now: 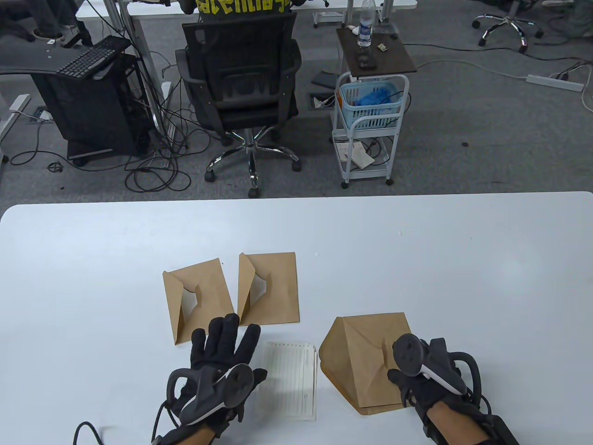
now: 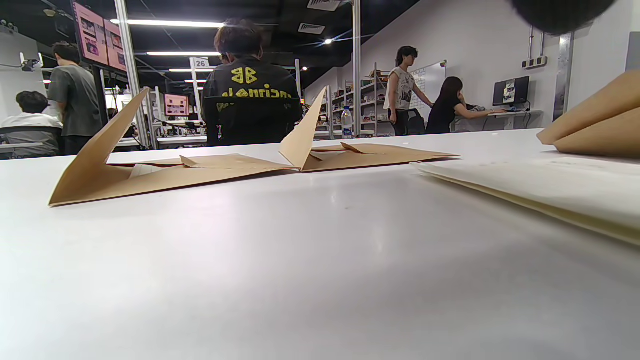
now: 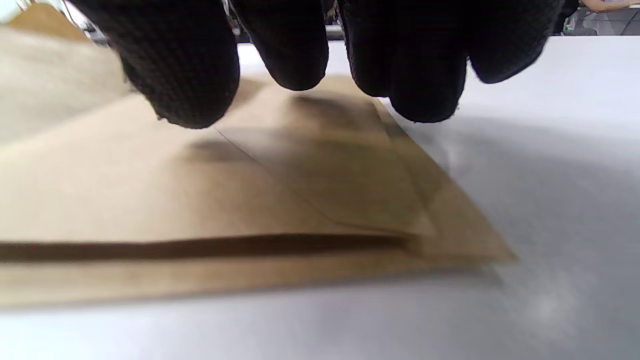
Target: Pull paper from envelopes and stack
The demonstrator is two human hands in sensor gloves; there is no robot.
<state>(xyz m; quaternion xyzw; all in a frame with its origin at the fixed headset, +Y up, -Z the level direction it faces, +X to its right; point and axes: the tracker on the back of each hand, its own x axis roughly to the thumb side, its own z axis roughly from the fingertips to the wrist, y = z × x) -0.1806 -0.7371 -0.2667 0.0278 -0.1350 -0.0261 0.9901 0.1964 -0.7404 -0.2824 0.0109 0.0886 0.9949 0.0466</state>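
I'm hovering my flat, empty left hand (image 1: 217, 352) just below the left envelope (image 1: 197, 299), while my right hand (image 1: 419, 371) is resting on the near-edge envelope (image 1: 363, 359), grip unclear.

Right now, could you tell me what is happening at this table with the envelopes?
A person in sensor gloves is emptying brown envelopes and stacking the sheets. The right hand rests on the near envelope, which lies at the right with its flap open. The left hand is spread open, fingers flat, beside a small stack of lined paper between the hands. Two more envelopes, the left one and the middle one, lie farther back with their flaps raised; white shows inside the left one.
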